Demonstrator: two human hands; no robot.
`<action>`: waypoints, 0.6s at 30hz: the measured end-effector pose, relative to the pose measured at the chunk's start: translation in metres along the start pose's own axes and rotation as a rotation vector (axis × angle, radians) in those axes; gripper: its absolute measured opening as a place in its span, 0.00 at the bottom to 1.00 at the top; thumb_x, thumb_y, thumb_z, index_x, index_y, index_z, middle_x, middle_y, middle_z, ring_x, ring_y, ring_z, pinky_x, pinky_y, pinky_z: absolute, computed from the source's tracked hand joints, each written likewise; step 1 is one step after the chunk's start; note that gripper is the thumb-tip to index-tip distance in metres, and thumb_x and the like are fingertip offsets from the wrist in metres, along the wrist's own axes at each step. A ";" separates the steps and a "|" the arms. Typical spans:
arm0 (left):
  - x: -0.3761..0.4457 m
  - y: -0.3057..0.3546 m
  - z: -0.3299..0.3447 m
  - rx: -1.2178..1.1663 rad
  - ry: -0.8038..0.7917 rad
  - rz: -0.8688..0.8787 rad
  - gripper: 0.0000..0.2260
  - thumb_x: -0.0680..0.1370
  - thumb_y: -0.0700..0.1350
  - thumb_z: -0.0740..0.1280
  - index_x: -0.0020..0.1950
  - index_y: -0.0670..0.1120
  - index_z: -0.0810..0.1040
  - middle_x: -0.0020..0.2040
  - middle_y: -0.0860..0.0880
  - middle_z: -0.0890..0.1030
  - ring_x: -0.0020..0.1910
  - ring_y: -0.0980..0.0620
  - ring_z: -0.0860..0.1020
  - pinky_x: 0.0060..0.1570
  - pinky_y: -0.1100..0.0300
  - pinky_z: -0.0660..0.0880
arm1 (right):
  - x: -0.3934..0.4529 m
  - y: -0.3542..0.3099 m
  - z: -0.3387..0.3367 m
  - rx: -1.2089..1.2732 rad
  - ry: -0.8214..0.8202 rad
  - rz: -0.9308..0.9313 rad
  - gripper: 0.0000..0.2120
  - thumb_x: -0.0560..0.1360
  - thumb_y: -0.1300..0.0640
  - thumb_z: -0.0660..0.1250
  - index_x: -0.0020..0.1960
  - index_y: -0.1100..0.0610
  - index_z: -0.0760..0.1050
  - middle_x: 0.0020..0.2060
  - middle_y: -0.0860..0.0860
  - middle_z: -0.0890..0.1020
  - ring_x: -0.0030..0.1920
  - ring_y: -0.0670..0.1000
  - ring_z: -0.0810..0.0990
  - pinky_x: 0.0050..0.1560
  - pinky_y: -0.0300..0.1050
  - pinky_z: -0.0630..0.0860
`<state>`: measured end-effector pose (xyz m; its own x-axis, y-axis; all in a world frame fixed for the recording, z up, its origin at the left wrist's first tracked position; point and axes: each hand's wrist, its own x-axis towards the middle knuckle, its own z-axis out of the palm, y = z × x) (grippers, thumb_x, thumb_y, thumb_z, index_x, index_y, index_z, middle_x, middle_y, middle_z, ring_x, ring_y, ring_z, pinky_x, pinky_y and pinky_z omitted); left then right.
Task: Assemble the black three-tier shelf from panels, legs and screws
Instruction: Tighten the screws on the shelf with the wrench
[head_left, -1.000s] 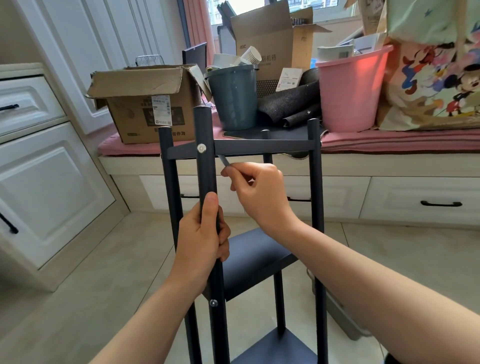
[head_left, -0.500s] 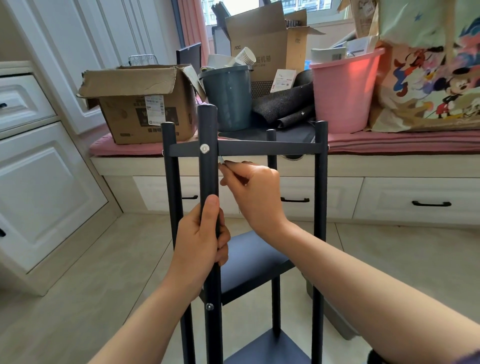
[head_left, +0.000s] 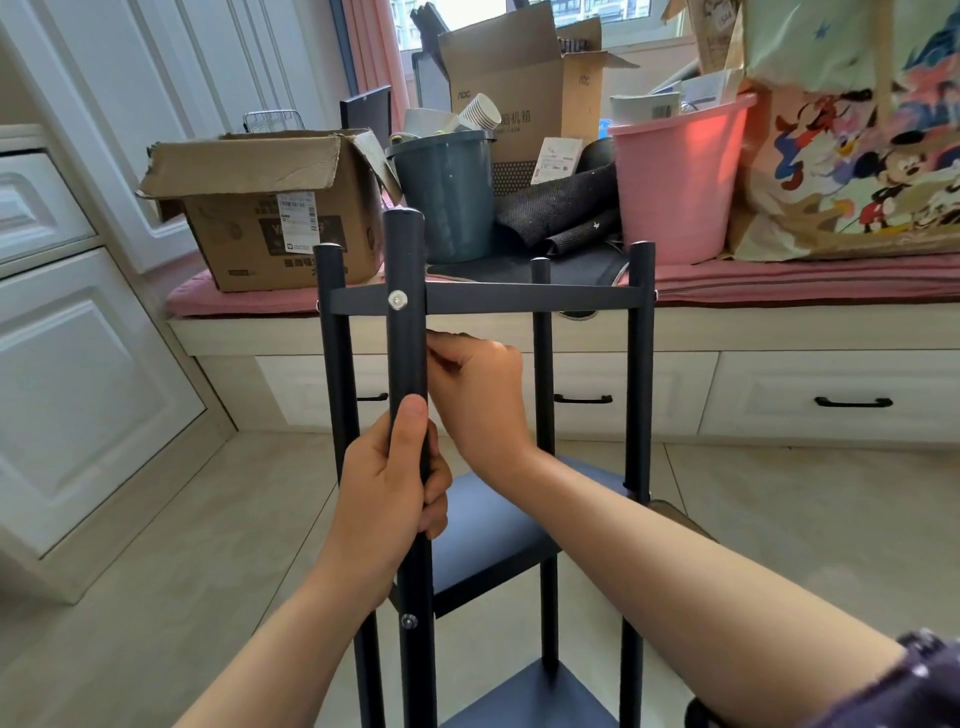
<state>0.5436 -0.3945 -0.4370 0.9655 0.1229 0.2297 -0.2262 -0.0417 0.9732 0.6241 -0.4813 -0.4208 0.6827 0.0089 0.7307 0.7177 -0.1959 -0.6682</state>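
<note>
Left hand (head_left: 387, 488) grips the nearest leg (head_left: 408, 322) below its screw (head_left: 398, 299).

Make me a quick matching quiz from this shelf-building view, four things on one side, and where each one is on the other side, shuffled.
Things:
1. left hand
2. right hand
3. pink bucket
4. upper screw

Places:
A. on the window seat, beside the cartoon bag
B. gripping the front leg below the top panel
C. in the front leg, level with the top panel
D. just under the top panel, right of the front leg

Pairs: 1-B, 2-D, 3-A, 4-C
</note>
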 end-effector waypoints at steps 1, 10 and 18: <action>0.001 0.000 -0.001 0.001 0.001 -0.002 0.23 0.70 0.70 0.60 0.33 0.50 0.71 0.25 0.48 0.66 0.21 0.53 0.62 0.21 0.61 0.63 | 0.000 0.001 0.000 0.000 -0.003 0.012 0.10 0.78 0.61 0.69 0.40 0.64 0.83 0.30 0.53 0.83 0.30 0.50 0.77 0.36 0.47 0.75; 0.003 0.001 -0.004 -0.014 -0.016 -0.019 0.23 0.71 0.69 0.60 0.33 0.50 0.71 0.25 0.48 0.66 0.21 0.52 0.62 0.21 0.61 0.63 | -0.004 0.007 -0.024 -0.084 -0.093 0.079 0.08 0.78 0.63 0.67 0.44 0.63 0.84 0.32 0.50 0.83 0.34 0.48 0.81 0.38 0.46 0.77; 0.001 0.003 -0.005 -0.016 -0.024 -0.020 0.22 0.72 0.68 0.60 0.33 0.50 0.71 0.25 0.48 0.67 0.21 0.52 0.63 0.21 0.62 0.64 | 0.000 -0.003 -0.034 -0.130 -0.020 0.066 0.07 0.78 0.60 0.68 0.47 0.61 0.85 0.35 0.50 0.82 0.35 0.48 0.77 0.37 0.39 0.71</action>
<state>0.5431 -0.3893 -0.4336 0.9726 0.0997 0.2102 -0.2089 -0.0238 0.9777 0.6170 -0.5141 -0.4137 0.7315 0.0114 0.6818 0.6482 -0.3220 -0.6901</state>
